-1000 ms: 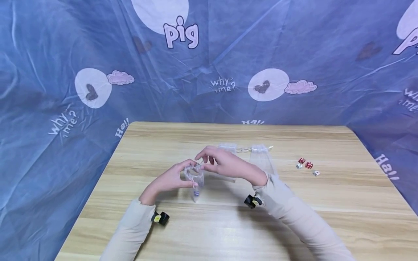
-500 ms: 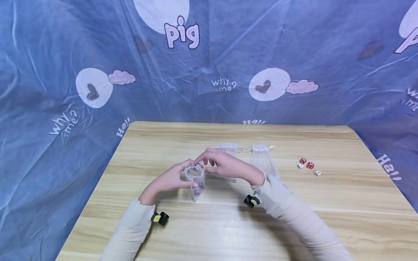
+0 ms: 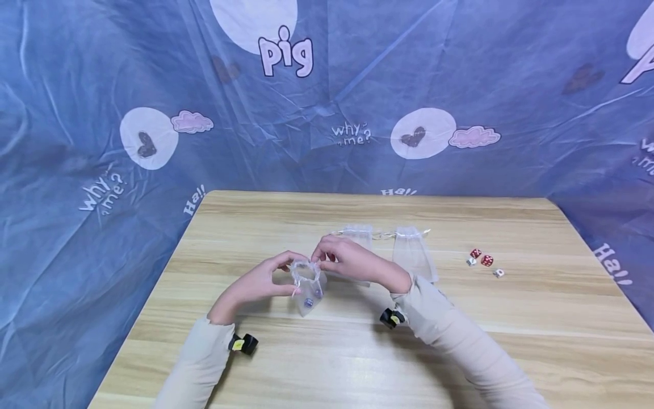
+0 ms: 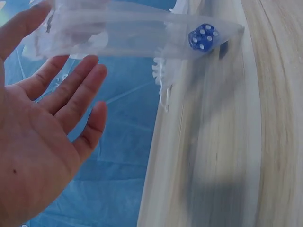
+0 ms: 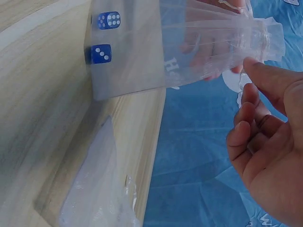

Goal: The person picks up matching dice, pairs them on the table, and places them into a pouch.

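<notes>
A sheer white organza drawstring bag hangs mouth-up between both hands over the table. Two blue dice with white pips lie at its bottom: one die and another die show through the mesh in the right wrist view. My left hand holds the bag's gathered mouth from the left, its thumb on the near side and its index finger on the far side. From the right, my right hand pinches the edge of the mouth between thumb and index finger; its other fingers are curled in.
Two more organza bags lie flat behind the right hand, a left bag partly hidden by it and a right bag. Farther right are two red dice and two white dice on the wooden table. A blue printed cloth hangs behind.
Both blue dice now show plainly through the bag. My left hand has shifted slightly left and my right hand slightly right. The bag's mouth looks rounder and its body is spread a little wider.
</notes>
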Demonstrator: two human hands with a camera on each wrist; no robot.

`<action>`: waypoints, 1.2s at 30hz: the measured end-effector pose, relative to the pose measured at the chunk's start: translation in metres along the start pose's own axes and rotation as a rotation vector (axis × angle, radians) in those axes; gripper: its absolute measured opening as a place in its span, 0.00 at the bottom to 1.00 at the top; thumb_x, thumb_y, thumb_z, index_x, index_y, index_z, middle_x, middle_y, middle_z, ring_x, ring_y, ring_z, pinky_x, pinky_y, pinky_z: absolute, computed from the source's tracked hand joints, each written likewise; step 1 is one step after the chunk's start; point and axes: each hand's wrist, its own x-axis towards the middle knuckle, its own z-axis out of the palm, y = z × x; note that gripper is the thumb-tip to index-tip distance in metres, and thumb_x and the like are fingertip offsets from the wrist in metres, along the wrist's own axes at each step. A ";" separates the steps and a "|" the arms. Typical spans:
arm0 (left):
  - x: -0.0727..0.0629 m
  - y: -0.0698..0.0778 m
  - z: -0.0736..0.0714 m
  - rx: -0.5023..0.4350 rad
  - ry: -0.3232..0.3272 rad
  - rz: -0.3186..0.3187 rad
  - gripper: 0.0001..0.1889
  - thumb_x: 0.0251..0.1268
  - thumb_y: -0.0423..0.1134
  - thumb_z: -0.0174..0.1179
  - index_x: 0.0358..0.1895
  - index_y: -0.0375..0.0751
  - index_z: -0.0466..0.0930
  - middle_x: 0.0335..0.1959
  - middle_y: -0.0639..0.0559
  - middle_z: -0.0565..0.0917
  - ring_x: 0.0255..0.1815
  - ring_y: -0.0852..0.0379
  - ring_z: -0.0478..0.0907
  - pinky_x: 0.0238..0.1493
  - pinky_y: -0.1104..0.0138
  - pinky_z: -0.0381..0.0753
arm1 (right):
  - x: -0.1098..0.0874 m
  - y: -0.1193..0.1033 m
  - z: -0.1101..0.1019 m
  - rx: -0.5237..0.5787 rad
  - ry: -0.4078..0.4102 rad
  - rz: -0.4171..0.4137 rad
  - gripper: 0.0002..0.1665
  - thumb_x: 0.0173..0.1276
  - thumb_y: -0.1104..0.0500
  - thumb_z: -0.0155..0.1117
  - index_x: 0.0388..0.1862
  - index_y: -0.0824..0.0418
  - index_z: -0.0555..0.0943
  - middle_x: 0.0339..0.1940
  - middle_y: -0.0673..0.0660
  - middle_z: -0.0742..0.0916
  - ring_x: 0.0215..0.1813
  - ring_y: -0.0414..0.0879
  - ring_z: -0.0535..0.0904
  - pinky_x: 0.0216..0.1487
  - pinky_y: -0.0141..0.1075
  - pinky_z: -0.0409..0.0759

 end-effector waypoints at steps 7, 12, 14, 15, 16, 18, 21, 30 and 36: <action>-0.011 0.002 -0.003 0.077 0.094 0.132 0.21 0.64 0.42 0.60 0.58 0.38 0.74 0.53 0.44 0.81 0.52 0.57 0.75 0.53 0.59 0.75 | -0.004 -0.002 -0.001 -0.001 0.038 0.006 0.03 0.66 0.59 0.65 0.36 0.57 0.82 0.33 0.49 0.82 0.33 0.36 0.73 0.35 0.26 0.74; -0.016 0.010 0.002 0.166 0.178 0.068 0.23 0.59 0.48 0.65 0.56 0.43 0.76 0.47 0.51 0.82 0.44 0.55 0.77 0.47 0.61 0.77 | -0.007 -0.001 0.001 0.017 0.042 0.027 0.02 0.66 0.60 0.64 0.35 0.58 0.81 0.33 0.49 0.82 0.31 0.35 0.71 0.34 0.26 0.74; -0.018 0.014 0.005 0.207 0.208 0.020 0.25 0.55 0.48 0.68 0.55 0.44 0.77 0.44 0.52 0.83 0.41 0.56 0.77 0.45 0.62 0.77 | -0.008 -0.001 0.002 0.019 0.043 0.033 0.02 0.66 0.60 0.64 0.35 0.58 0.80 0.32 0.49 0.82 0.31 0.35 0.71 0.33 0.26 0.74; -0.019 0.016 0.007 0.232 0.222 -0.005 0.25 0.53 0.48 0.69 0.54 0.45 0.77 0.42 0.53 0.83 0.40 0.58 0.76 0.42 0.63 0.77 | -0.008 0.000 0.002 0.016 0.043 0.032 0.02 0.66 0.60 0.63 0.35 0.58 0.80 0.31 0.49 0.82 0.31 0.35 0.71 0.33 0.26 0.74; -0.019 0.018 0.008 0.255 0.234 -0.028 0.25 0.52 0.49 0.70 0.54 0.45 0.77 0.41 0.53 0.83 0.38 0.59 0.76 0.39 0.65 0.77 | -0.008 0.000 0.002 0.015 0.044 0.036 0.02 0.66 0.60 0.63 0.35 0.58 0.80 0.31 0.49 0.82 0.30 0.35 0.71 0.33 0.26 0.73; -0.020 0.022 0.011 0.294 0.253 -0.081 0.25 0.51 0.50 0.71 0.52 0.46 0.79 0.39 0.53 0.84 0.35 0.62 0.75 0.33 0.69 0.74 | -0.009 0.000 0.002 0.011 0.041 0.041 0.02 0.67 0.60 0.63 0.35 0.58 0.80 0.30 0.49 0.81 0.30 0.35 0.70 0.33 0.26 0.73; -0.021 0.024 0.015 0.345 0.265 -0.123 0.19 0.53 0.49 0.70 0.48 0.48 0.81 0.34 0.56 0.84 0.31 0.66 0.74 0.29 0.73 0.70 | -0.011 -0.001 0.002 0.005 0.038 0.050 0.03 0.67 0.59 0.63 0.35 0.57 0.79 0.29 0.48 0.80 0.30 0.35 0.70 0.33 0.26 0.73; -0.024 0.020 0.017 0.329 0.296 -0.085 0.04 0.61 0.39 0.65 0.38 0.48 0.87 0.31 0.59 0.86 0.31 0.69 0.77 0.36 0.67 0.79 | -0.016 0.001 0.002 0.034 0.045 0.051 0.02 0.67 0.60 0.63 0.35 0.58 0.80 0.27 0.48 0.79 0.30 0.34 0.70 0.33 0.26 0.73; -0.025 0.019 0.011 0.316 0.283 -0.093 0.05 0.63 0.41 0.63 0.38 0.48 0.88 0.35 0.56 0.89 0.34 0.65 0.81 0.39 0.63 0.80 | -0.019 0.004 -0.003 0.039 0.052 0.063 0.03 0.66 0.60 0.64 0.35 0.58 0.80 0.28 0.49 0.81 0.32 0.35 0.72 0.36 0.28 0.74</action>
